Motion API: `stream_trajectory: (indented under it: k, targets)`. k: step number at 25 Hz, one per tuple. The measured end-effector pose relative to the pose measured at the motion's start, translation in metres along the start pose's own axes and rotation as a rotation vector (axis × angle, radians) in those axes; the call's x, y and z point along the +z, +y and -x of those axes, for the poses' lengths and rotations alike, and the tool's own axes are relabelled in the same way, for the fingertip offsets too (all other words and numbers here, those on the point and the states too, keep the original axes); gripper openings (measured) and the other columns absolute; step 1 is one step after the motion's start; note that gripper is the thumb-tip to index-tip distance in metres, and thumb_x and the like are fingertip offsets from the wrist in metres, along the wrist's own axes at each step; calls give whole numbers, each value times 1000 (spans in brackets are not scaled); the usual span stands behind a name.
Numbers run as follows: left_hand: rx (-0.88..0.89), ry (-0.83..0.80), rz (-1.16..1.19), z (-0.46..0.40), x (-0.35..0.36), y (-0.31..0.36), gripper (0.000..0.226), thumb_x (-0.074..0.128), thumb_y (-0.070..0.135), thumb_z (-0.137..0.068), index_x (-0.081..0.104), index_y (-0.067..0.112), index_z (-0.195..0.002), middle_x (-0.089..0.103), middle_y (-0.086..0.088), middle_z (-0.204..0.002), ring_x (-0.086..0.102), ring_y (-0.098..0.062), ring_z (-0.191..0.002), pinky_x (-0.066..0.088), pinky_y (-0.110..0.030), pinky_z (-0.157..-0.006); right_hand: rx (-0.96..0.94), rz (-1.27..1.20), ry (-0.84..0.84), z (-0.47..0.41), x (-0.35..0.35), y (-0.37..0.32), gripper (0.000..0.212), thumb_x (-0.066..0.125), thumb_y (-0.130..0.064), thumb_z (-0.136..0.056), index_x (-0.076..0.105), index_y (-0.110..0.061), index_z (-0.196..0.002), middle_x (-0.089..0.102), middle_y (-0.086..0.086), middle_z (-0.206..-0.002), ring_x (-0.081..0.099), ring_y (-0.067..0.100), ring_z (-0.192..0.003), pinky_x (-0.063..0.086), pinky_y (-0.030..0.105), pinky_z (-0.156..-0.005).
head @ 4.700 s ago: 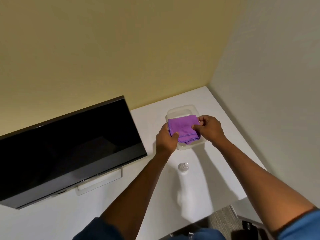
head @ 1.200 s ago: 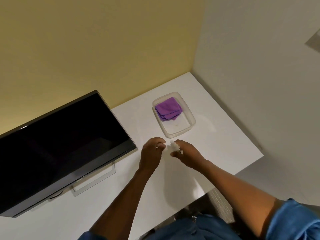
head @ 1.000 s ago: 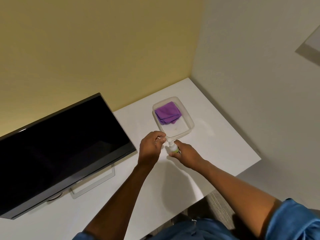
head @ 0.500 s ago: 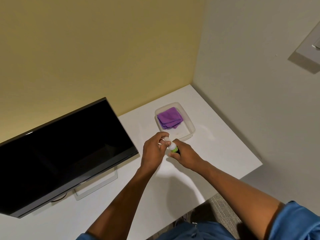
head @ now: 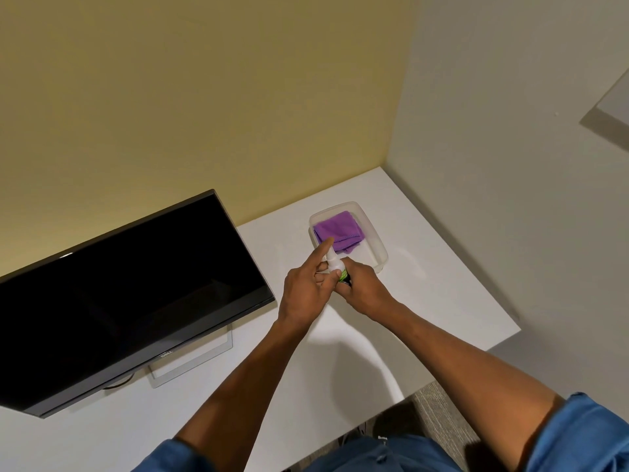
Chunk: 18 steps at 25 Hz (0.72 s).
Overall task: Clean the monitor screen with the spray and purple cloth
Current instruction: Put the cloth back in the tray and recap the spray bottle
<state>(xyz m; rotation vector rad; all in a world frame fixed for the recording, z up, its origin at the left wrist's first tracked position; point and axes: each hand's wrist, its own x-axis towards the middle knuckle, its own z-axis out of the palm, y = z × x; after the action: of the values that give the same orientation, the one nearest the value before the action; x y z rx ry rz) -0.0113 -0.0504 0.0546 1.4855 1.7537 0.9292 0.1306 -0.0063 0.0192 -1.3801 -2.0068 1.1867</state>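
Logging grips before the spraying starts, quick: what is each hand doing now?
Left hand: on the spray bottle cap, index finger extended.
Right hand: closed around the bottle's body.

spray bottle (head: 335, 264): small, white, green label, tilted, held above desk. purple cloth (head: 338, 230): folded, inside clear tray. monitor (head: 115, 298): dark, upright.

Monitor (head: 119, 298) left on desk (head: 442, 301); cloth (head: 338, 229) in tray (head: 376, 245) (right, behind).
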Motion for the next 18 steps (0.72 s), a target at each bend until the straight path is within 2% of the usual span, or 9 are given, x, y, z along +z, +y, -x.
stream_trajectory:
  k: [6,10,13,15,16,18]
  targets:
    - [30,27,32,5,5,-5,62,63,31,-93,32,48,-145,70,-1,-119,67,-12,-108,56,-34,-93,-13,-54,38,0,4,-2,16,66,-15,-92,65,-11,-107,68,-2,-90,61,0,-76,43,11,-66]
    - [122,76,-63,-7,7,-1,64,63,26,-92,30,47,-143,71,-2,-112,70,-16,-98,58,-35,-85,-62,-92,95,-4,2,-12,14,63,-9,-94,65,-13,-107,63,-15,-88,61,-9,-81,44,5,-69]
    - [163,119,-72,-16,10,4,63,61,22,-93,30,43,-144,68,-1,-117,69,-15,-99,58,-33,-85,-81,-72,118,-12,-2,-17,13,62,-7,-94,63,-13,-106,64,-10,-89,61,-5,-78,41,7,-68]
    - [129,139,-58,-23,14,4,58,55,26,-97,25,40,-144,66,0,-122,68,-15,-104,56,-29,-86,-95,-41,64,-15,-9,-19,27,65,-10,-93,60,-12,-119,67,-3,-103,62,0,-86,44,10,-76]
    - [92,152,-45,-26,16,3,56,53,29,-99,22,39,-144,65,1,-123,67,-14,-105,55,-27,-86,-95,-25,23,-17,-13,-19,39,66,-12,-92,56,-13,-130,66,-1,-114,62,4,-96,47,13,-84]
    - [38,151,-33,-32,20,-1,55,54,30,-99,23,35,-143,63,1,-124,65,-14,-104,53,-26,-86,-56,22,16,-21,-24,-17,54,65,-12,-93,47,-16,-144,59,3,-134,57,16,-114,48,27,-100]
